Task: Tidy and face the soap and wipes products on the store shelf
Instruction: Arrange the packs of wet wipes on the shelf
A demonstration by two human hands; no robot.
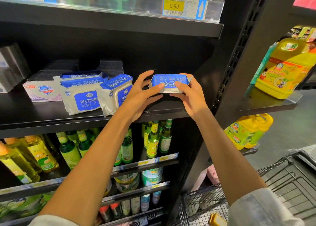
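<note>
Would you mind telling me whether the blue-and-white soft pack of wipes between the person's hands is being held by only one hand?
No, both the left hand and the right hand grip the blue-and-white soft pack of wipes, one at each end.

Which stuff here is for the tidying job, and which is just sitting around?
For the job:
held wipes pack
wipes packs on the shelf
Safeguard soap box

Just around:
green bottles
yellow oil jug
wire basket

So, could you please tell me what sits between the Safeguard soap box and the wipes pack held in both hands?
In the head view, two standing wipes packs and the left hand lie between the soap box and the held pack.
</note>
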